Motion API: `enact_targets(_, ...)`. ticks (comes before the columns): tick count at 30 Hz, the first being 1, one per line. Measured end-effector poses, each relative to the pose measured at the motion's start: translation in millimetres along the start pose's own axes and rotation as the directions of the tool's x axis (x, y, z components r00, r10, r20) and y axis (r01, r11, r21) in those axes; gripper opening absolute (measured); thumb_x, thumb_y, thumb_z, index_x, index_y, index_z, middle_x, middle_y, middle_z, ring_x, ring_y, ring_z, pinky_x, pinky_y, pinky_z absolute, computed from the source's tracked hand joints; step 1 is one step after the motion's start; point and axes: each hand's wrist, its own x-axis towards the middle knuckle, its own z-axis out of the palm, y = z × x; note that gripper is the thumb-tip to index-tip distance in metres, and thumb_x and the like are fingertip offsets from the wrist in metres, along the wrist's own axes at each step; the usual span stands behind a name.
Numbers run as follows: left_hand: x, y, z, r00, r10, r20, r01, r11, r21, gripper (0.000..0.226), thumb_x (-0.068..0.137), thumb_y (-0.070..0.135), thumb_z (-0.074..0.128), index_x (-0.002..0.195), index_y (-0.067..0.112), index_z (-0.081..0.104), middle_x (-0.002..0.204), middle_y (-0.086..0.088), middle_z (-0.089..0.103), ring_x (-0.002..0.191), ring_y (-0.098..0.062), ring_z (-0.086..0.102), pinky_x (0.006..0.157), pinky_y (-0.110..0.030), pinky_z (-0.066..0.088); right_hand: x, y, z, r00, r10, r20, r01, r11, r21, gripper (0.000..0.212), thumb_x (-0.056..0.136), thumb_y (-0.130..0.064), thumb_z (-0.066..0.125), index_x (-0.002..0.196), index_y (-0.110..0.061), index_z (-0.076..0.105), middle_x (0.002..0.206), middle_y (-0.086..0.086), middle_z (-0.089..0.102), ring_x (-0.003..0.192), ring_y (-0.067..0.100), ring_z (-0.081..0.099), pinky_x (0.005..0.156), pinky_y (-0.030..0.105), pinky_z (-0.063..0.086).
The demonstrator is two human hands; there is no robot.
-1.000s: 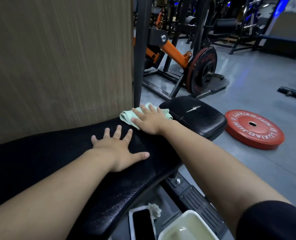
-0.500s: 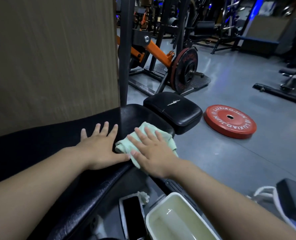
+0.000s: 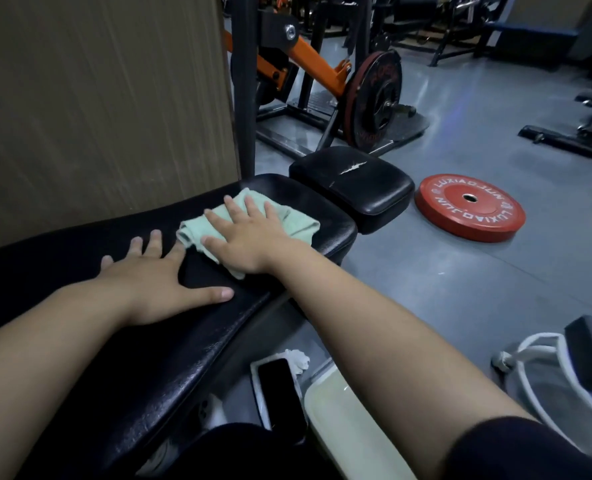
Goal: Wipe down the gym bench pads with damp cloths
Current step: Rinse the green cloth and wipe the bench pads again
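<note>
right hand (image 3: 253,237) flat on cloth (image 3: 298,221) near pad (image 3: 325,202) edge

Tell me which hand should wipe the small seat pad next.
Right. The right hand already presses the green cloth flat, nearest the small seat pad; the left hand is bare, braced on the long pad.

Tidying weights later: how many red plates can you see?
2: one red plate flat on the floor right of the bench, another upright on the orange machine. More may be hidden.
</note>
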Motion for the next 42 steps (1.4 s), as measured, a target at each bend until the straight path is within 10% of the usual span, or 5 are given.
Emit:
enact_targets(10, -4.4, 1.0, 4.0, 1.000, -0.005, -0.021, 0.005, 1.000, -0.029, 0.140, 0.042, 0.106, 0.023, 0.154, 0.032, -0.016, 0.163, -0.005, -0.023, 0.150, -0.027, -0.019, 0.119, -0.059, -0.002, 61.2, -20.2, -2.7, 1.000, -0.030, -0.004, 0.030, 0.999, -0.029, 0.064, 0.097, -0.061, 0.018, 0.156, -0.038, 0.008, 0.166, 0.001, -0.004, 0.151, 0.029, -0.011, 0.119, 0.053, -0.009)
enact_targets(20, -28.1, -29.8, -4.2, 0.999, -0.010, -0.034, 0.004, 0.983, -0.183, 0.149, 0.045, 0.101, 0.036, 0.157, 0.014, -0.010, 0.164, -0.001, -0.018, 0.150, -0.016, -0.018, 0.121, -0.054, -0.005, -46.7, -11.2, 5.7, 0.983, -0.183, -0.015, 0.182, 0.982, -0.058, 0.060, 0.101, -0.056, 0.016, 0.157, -0.036, 0.005, 0.166, 0.000, -0.004, 0.152, 0.024, -0.009, 0.121, 0.047, -0.006)
enact_targets(27, -60.6, -76.5, 3.6, 0.998, -0.064, 0.007, 0.065, 0.992, -0.109, 0.136, 0.052, 0.099, 0.047, 0.156, 0.033, -0.012, 0.162, 0.005, -0.023, 0.149, -0.029, -0.021, 0.118, -0.058, -0.011, -106.0, -43.3, 19.5, 0.975, -0.221, -0.018, 0.219, 0.973, -0.068, 0.072, 0.089, -0.062, -0.002, 0.156, -0.036, 0.000, 0.165, -0.001, -0.011, 0.151, 0.026, -0.016, 0.120, 0.047, -0.011)
enact_targets(42, -56.6, -76.7, 12.2, 0.993, -0.096, 0.075, 0.103, 0.990, -0.100, 0.131, 0.057, 0.098, 0.044, 0.154, 0.035, -0.017, 0.160, 0.009, -0.027, 0.149, -0.027, -0.021, 0.119, -0.058, -0.005, 69.5, -105.2, 9.9, 0.991, -0.127, 0.046, 0.130, 0.989, -0.072, 0.063, 0.098, -0.060, 0.015, 0.156, -0.037, 0.004, 0.166, 0.001, -0.005, 0.151, 0.028, -0.012, 0.119, 0.053, -0.010)
